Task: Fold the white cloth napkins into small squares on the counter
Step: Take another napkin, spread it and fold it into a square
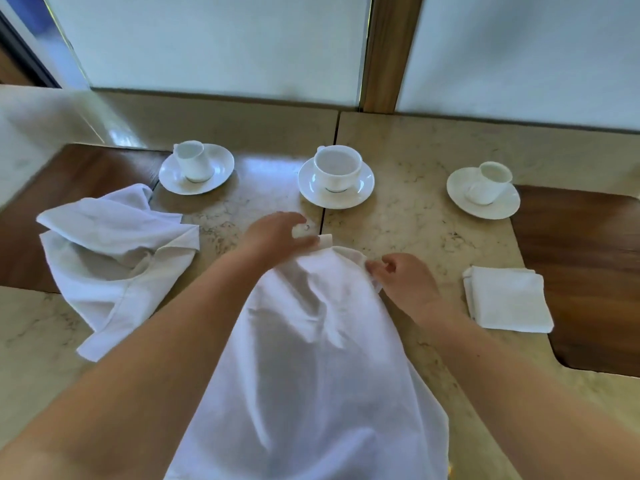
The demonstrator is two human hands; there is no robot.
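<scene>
A large white cloth napkin (311,358) hangs between my arms, stretched from the counter's middle down to the near edge. My left hand (277,233) pinches its far left corner between thumb and fingers. At the far right corner my right hand (401,278) is closed on the hem. The top edge sags between the two hands. A napkin folded into a small square (507,299) lies flat to the right. A rumpled pile of unfolded white napkins (114,258) sits to the left.
Three white cups on saucers stand in a row further back: left (195,166), middle (336,174), right (485,190). The marble counter (415,216) has dark wooden insets at left (86,171) and right (581,265). Frosted panels and a wooden post rise behind.
</scene>
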